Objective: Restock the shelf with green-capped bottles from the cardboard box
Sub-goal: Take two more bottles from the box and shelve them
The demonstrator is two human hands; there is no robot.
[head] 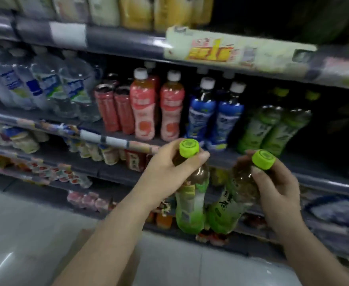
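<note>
Left hand (165,168) grips one green-capped bottle (190,195) by its neck; right hand (276,186) grips a second bottle (231,201) likewise. Both upright, side by side, in front of the shelf (221,159) holding matching green bottles (272,129).

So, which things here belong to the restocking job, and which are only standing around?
Job:
left hand with bottle
right hand with second bottle
green bottles on shelf
cardboard box

Not the job:
blue bottles
pink bottles
red cans
water bottles
</note>
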